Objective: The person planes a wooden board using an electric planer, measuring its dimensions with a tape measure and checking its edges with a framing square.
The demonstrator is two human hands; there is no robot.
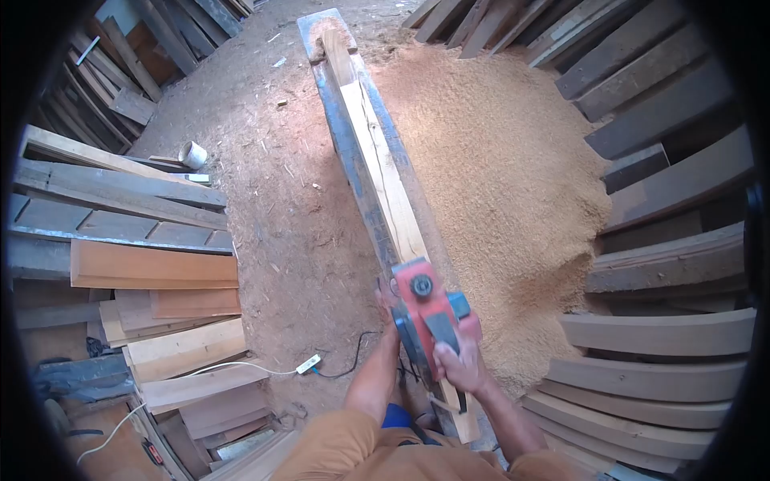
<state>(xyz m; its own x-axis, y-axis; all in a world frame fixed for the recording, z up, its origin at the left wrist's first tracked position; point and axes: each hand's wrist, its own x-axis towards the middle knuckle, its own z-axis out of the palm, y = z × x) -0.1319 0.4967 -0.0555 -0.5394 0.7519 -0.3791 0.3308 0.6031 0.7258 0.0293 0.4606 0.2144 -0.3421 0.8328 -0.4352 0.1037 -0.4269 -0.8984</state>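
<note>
A red and black electric hand planer [419, 298] rests on a long pale wooden beam [383, 172], which shows dark cracks along its top. My right hand [459, 367] is wrapped around the planer's rear handle. Beside the planer's front left side is my left hand [387, 301], partly hidden and blurred, so its grip cannot be made out. Under the beam runs a narrow, blue-stained bench [346, 136]. At the far end, a brown piece of wood [337, 56] lies in line with the beam.
A large heap of shavings [505, 160] spreads right of the bench. Curved boards [658, 333] line the right side; planks [152, 264] are stacked on the left. A white extension socket [308, 364] with cables lies on the floor near my left arm. A white bucket [192, 155] stands farther off.
</note>
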